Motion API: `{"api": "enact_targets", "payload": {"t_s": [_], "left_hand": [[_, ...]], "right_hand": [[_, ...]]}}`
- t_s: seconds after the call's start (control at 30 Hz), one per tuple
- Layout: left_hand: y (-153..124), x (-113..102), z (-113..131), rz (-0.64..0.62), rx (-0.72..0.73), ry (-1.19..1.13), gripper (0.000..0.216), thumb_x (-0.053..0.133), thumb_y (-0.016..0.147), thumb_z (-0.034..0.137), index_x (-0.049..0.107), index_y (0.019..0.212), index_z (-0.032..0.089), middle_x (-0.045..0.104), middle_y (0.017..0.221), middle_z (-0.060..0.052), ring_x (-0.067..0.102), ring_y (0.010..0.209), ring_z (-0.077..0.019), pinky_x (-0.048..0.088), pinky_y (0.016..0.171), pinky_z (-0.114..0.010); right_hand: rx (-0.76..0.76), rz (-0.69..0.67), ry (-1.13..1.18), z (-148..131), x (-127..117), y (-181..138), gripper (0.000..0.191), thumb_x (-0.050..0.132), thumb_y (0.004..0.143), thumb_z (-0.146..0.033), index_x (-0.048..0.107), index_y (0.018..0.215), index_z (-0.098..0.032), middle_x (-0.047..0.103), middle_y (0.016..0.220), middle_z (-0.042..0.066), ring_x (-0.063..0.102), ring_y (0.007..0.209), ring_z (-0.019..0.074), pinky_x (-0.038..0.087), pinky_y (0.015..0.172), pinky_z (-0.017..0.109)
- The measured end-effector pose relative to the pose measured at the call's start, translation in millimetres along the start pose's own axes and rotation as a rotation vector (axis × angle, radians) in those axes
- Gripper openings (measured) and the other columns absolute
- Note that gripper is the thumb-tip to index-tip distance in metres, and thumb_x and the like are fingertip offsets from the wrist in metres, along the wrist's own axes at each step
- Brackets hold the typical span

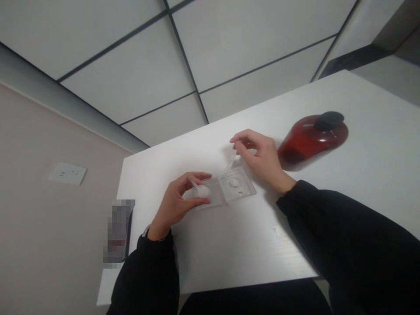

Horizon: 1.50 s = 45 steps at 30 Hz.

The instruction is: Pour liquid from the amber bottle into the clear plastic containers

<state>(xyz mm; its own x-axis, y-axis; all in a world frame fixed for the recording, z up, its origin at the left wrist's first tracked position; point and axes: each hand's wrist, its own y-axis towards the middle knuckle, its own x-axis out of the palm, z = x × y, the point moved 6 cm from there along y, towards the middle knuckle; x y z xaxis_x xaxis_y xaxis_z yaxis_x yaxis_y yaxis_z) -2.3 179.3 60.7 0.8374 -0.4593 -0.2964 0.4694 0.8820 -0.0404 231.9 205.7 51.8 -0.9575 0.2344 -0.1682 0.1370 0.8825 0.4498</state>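
A clear, square plastic case [236,186] lies opened flat on the white table, its two halves side by side. The right half has a round raised part in its middle. My left hand [177,197] curls over the left half, thumb and fingers closed about a small white rounded object [202,191] with a narrow pale strip rising from it. At the far edge of the case is my right hand [259,155], fingertips pinched together. A thin translucent strip [232,162] runs from those fingertips down towards the case; its upper end is hidden.
A dark red bottle [308,142] with a black cap stands just right of my right hand. Near the front lies a small clear scrap [274,230]. At the table's left edge sits a blurred-out dark-edged object [120,232]. A wall socket [68,173] is at left.
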Motion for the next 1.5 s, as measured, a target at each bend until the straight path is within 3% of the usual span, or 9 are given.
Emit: {"api": "enact_targets", "payload": {"t_s": [0.23, 0.37, 0.47, 0.63, 0.77, 0.87, 1.1, 1.33, 1.5], "left_hand": [[-1, 3, 1, -0.134, 0.02, 0.052, 0.028, 0.083, 0.086, 0.037, 0.073, 0.108, 0.023, 0.068, 0.14, -0.011, 0.06, 0.134, -0.0298, 0.042, 0.117, -0.047], [0, 3, -7, -0.075, 0.049, -0.017, 0.04, 0.09, 0.077, 0.037, 0.064, 0.103, 0.023, 0.07, 0.135, -0.011, 0.06, 0.133, -0.0298, 0.045, 0.112, -0.047], [1, 2, -15, -0.054, 0.022, -0.046, 0.035, 0.089, 0.078, 0.034, 0.06, 0.091, 0.021, 0.073, 0.131, -0.011, 0.063, 0.128, -0.0294, 0.047, 0.11, -0.047], [0, 0, -15, -0.113, 0.049, -0.04, 0.024, 0.084, 0.084, 0.035, 0.069, 0.098, 0.022, 0.07, 0.136, -0.011, 0.062, 0.131, -0.0291, 0.046, 0.112, -0.047], [-1, 1, -9, -0.163, 0.107, 0.042, 0.021, 0.076, 0.092, 0.038, 0.073, 0.108, 0.025, 0.066, 0.141, -0.008, 0.058, 0.134, -0.0279, 0.042, 0.116, -0.046], [0, 4, -9, -0.152, 0.124, 0.041, 0.031, 0.082, 0.086, 0.039, 0.071, 0.111, 0.025, 0.065, 0.141, -0.008, 0.056, 0.137, -0.0289, 0.041, 0.115, -0.045], [2, 5, -11, -0.032, 0.08, -0.017, 0.033, 0.087, 0.079, 0.034, 0.059, 0.09, 0.021, 0.073, 0.127, -0.012, 0.064, 0.125, -0.0275, 0.049, 0.104, -0.044], [0, 2, -11, -0.032, 0.071, -0.048, 0.031, 0.088, 0.078, 0.035, 0.062, 0.087, 0.02, 0.075, 0.128, -0.013, 0.066, 0.125, -0.0283, 0.048, 0.109, -0.047], [0, 3, -16, -0.031, 0.057, -0.071, 0.033, 0.089, 0.077, 0.039, 0.062, 0.084, 0.02, 0.076, 0.129, -0.014, 0.067, 0.125, -0.0297, 0.048, 0.111, -0.05]], "right_hand": [[0.043, -0.213, 0.212, -16, 2, -13, 0.015, 0.062, 0.097, -0.036, 0.072, 0.099, -0.025, 0.073, 0.093, 0.001, 0.07, 0.087, 0.0177, 0.057, 0.085, 0.036], [0.053, -0.127, 0.034, 1, -9, -9, 0.014, 0.058, 0.093, -0.023, 0.069, 0.1, -0.025, 0.074, 0.105, 0.004, 0.07, 0.102, 0.0223, 0.056, 0.097, 0.045], [-0.002, -0.077, -0.193, 16, -16, -6, 0.038, 0.054, 0.079, -0.01, 0.067, 0.111, -0.026, 0.071, 0.12, 0.007, 0.065, 0.119, 0.0274, 0.049, 0.109, 0.054], [-0.001, -0.25, -0.342, 35, -5, -10, 0.059, 0.052, 0.075, -0.008, 0.06, 0.131, -0.026, 0.064, 0.138, 0.01, 0.056, 0.134, 0.0312, 0.04, 0.119, 0.058], [0.041, -0.318, -0.37, 42, -1, -13, 0.047, 0.058, 0.085, -0.017, 0.063, 0.13, -0.028, 0.066, 0.136, 0.01, 0.057, 0.132, 0.0327, 0.042, 0.117, 0.059], [0.036, -0.345, -0.387, 42, -1, -13, 0.034, 0.062, 0.089, -0.023, 0.068, 0.122, -0.025, 0.07, 0.128, 0.011, 0.059, 0.127, 0.0339, 0.043, 0.115, 0.059], [0.007, -0.394, -0.356, 34, -2, -11, 0.021, 0.067, 0.09, -0.022, 0.074, 0.109, -0.023, 0.075, 0.113, 0.01, 0.064, 0.11, 0.0304, 0.048, 0.105, 0.056], [0.197, -0.113, -0.085, 23, -14, -6, 0.028, 0.076, 0.085, -0.039, 0.066, 0.106, -0.023, 0.071, 0.111, 0.007, 0.066, 0.089, 0.0207, 0.056, 0.079, 0.039], [0.121, -0.011, 0.045, -15, -20, -12, 0.029, 0.082, 0.082, -0.041, 0.067, 0.1, -0.024, 0.073, 0.101, 0.003, 0.067, 0.088, 0.0187, 0.056, 0.072, 0.034]]}}
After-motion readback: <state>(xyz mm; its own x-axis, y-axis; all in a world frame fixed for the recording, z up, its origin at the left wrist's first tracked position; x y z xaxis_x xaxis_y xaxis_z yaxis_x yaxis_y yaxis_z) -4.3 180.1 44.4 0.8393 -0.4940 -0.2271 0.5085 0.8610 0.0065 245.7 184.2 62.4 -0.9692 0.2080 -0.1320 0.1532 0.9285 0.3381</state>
